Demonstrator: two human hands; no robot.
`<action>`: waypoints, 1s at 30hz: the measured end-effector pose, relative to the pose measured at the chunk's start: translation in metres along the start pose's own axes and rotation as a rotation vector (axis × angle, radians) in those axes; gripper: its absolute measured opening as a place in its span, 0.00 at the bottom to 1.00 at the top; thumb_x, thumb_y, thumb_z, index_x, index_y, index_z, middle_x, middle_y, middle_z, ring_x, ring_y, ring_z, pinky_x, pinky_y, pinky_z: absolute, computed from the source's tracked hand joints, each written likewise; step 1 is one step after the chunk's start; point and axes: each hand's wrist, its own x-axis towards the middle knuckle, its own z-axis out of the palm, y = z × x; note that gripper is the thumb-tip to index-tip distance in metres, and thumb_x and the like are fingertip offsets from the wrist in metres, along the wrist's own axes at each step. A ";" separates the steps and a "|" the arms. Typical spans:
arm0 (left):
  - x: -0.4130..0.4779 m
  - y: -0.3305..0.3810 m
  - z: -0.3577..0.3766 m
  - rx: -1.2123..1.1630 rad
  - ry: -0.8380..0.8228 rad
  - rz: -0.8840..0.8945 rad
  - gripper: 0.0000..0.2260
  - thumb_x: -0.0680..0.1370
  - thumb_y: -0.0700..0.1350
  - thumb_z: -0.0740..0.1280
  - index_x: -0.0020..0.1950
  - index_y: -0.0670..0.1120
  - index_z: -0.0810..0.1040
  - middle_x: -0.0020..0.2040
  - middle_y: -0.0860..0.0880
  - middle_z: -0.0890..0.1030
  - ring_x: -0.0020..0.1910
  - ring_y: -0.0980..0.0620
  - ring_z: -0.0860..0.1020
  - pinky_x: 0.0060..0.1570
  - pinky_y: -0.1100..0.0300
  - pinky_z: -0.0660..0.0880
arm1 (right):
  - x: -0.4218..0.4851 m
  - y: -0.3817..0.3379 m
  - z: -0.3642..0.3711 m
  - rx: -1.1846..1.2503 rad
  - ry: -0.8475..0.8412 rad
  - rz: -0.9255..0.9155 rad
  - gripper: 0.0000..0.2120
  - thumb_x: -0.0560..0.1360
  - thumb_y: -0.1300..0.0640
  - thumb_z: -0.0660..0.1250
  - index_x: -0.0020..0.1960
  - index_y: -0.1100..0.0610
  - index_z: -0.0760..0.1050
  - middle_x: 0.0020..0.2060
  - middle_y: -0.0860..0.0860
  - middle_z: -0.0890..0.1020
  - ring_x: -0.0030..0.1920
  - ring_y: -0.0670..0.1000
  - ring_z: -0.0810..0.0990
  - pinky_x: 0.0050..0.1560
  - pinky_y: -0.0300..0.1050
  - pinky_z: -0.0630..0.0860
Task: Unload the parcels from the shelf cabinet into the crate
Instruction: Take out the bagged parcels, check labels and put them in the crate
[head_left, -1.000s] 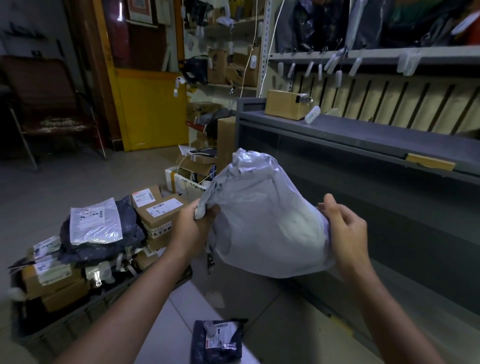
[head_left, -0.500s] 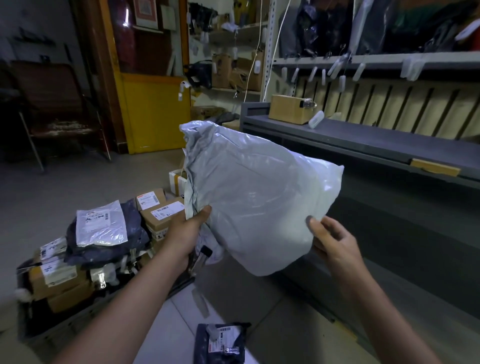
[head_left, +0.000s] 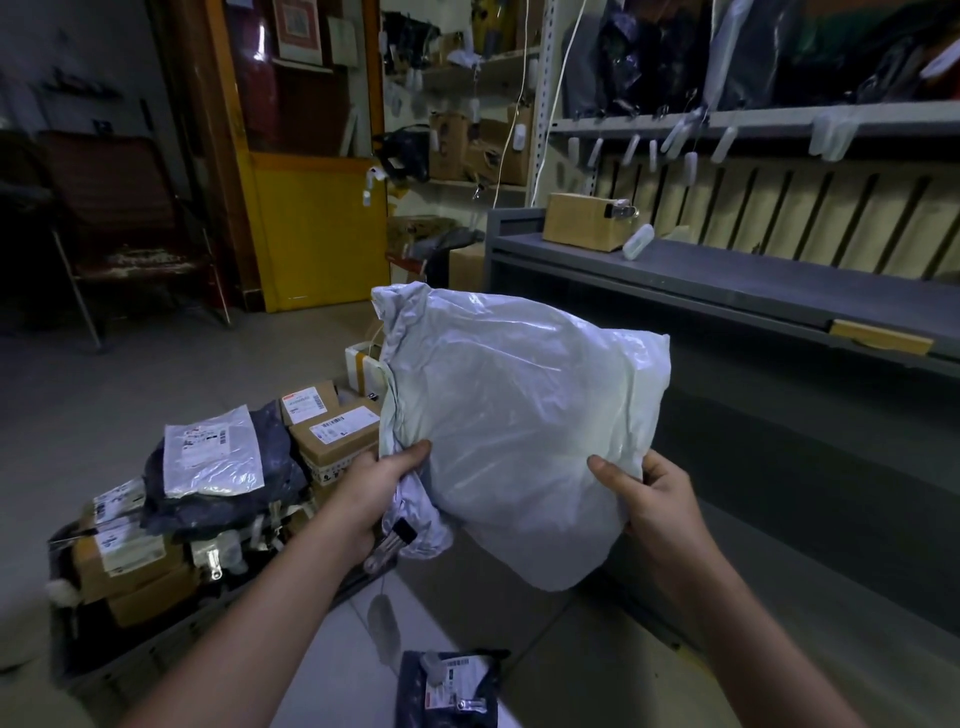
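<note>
A bulky white plastic parcel bag (head_left: 519, 431) hangs in the air in front of me, held in both hands. My left hand (head_left: 371, 491) grips its crumpled lower left corner, thumb on the front. My right hand (head_left: 652, 499) holds the lower right edge, thumb on the front and fingers behind. The dark crate (head_left: 119, 660) stands on the floor at lower left, piled with cardboard boxes and a dark bag bearing a white label (head_left: 213, 457). The grey shelf cabinet (head_left: 727, 280) runs along the right, with one brown box (head_left: 582, 221) on it.
A dark labelled parcel (head_left: 449, 691) lies on the floor near my feet. More boxes (head_left: 363, 364) sit on the floor behind the crate. A yellow door (head_left: 317, 228) and a chair (head_left: 119, 228) stand at the back left. Tags hang from the upper shelf (head_left: 753, 124).
The white bag was turned and raised, then came down a little. My left hand shifted from its upper left edge to the lower left corner; my right hand stays on the right edge.
</note>
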 end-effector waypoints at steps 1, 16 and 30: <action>0.002 -0.001 -0.001 0.006 0.007 0.000 0.15 0.76 0.42 0.72 0.62 0.41 0.79 0.52 0.44 0.86 0.52 0.42 0.84 0.61 0.44 0.77 | 0.000 0.000 0.001 0.001 -0.003 -0.005 0.07 0.77 0.64 0.69 0.55 0.63 0.81 0.47 0.58 0.86 0.48 0.59 0.86 0.49 0.57 0.83; -0.003 -0.011 0.003 0.739 0.139 0.170 0.37 0.73 0.46 0.75 0.77 0.48 0.60 0.72 0.49 0.70 0.69 0.46 0.71 0.65 0.54 0.70 | -0.002 -0.007 0.029 0.037 0.012 -0.080 0.05 0.77 0.66 0.69 0.51 0.61 0.82 0.46 0.62 0.85 0.51 0.66 0.83 0.54 0.66 0.79; -0.021 0.038 0.016 -0.476 -0.063 -0.154 0.26 0.77 0.70 0.56 0.49 0.49 0.76 0.46 0.44 0.81 0.44 0.42 0.78 0.53 0.45 0.75 | -0.007 0.021 0.052 -0.645 -0.302 -0.706 0.12 0.70 0.57 0.58 0.38 0.63 0.77 0.39 0.52 0.80 0.41 0.47 0.79 0.39 0.50 0.75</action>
